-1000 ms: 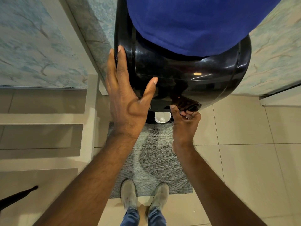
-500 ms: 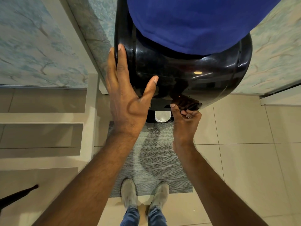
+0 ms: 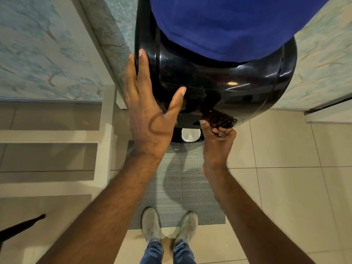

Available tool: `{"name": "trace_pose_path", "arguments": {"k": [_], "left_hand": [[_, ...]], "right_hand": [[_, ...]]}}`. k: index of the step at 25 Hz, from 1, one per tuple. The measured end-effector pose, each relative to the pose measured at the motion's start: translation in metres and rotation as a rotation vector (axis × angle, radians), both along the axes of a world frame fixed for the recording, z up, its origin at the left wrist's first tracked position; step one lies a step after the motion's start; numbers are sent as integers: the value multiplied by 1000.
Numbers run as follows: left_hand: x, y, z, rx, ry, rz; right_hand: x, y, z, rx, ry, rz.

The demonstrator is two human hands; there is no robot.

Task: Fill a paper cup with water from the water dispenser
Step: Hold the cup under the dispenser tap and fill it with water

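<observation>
At the far left, two pale steps are seen beside a marbled blue wall, and one dark pointed object juts in from the left edge; what it is cannot be told. The left hand is laid flat, fingers spread and released, against the left side of one glossy black water dispenser, which is topped by one blue bottle cover. Below the dispenser's front, one white paper cup is seen from above, standing upright in the dark recess between the two hands; whether water is in it cannot be told. One grey woven mat is spread on the tiled floor, and two grey shoes are planted at its near edge. To the right of the cup, the right hand is curled, its fingertips clenched on one black tap lever under the dispenser's front.
</observation>
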State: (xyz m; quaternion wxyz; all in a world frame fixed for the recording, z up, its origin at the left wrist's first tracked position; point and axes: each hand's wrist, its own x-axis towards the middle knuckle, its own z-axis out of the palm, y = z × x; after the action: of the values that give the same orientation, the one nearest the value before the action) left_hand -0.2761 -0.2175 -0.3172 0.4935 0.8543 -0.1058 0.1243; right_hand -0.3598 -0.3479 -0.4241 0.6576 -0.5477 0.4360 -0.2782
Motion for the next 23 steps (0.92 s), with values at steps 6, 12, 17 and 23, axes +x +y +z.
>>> {"name": "trace_pose_path", "arguments": {"k": [6, 12, 17, 23], "left_hand": [[0, 0, 0, -4, 3, 3], [-1, 1, 1, 4, 15, -1], [1, 0, -3, -10, 32, 14], [2, -1, -9, -31, 42, 13]], "right_hand": [[-7, 2, -4, 13, -8, 35], [-41, 11, -49, -146, 217, 258], [-19, 0, -91, -290, 484, 387], [12, -7, -111, -338, 435, 480]]}}
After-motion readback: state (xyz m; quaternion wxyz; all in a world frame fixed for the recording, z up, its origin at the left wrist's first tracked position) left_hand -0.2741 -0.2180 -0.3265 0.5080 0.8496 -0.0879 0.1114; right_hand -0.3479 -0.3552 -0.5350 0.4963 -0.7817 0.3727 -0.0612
